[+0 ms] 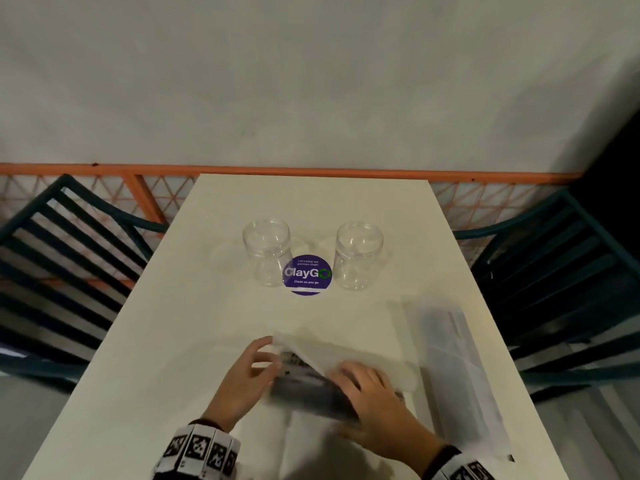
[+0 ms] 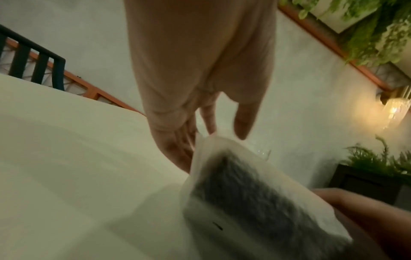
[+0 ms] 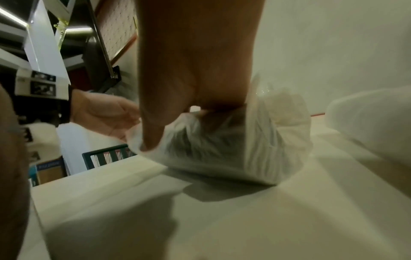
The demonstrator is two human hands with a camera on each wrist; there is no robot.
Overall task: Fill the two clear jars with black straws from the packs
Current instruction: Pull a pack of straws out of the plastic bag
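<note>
right hand (image 1: 377,396) grips a blurred straw pack (image 1: 311,379) — contents seemingly black.

Both hands low over the desk (image 1: 145,306), meeting at the near pack of straws (image 1: 311,379)

The left hand (image 1: 247,372) reaches in from the pack's left side, palm turned toward it, fingers (image 2: 209,116) fairly straight and spread, their tips at the pack's upper left corner; whether they pinch the plastic is lost to blur. The right hand (image 1: 375,400) lies on top of the pack, back of the hand up, fingers (image 1: 349,370) curled down over it, thumb pressed into the wrapper on the wrist view. Both wrists carry bands of black-and-white markers, and the forearms come in from the desk's near edge
</note>
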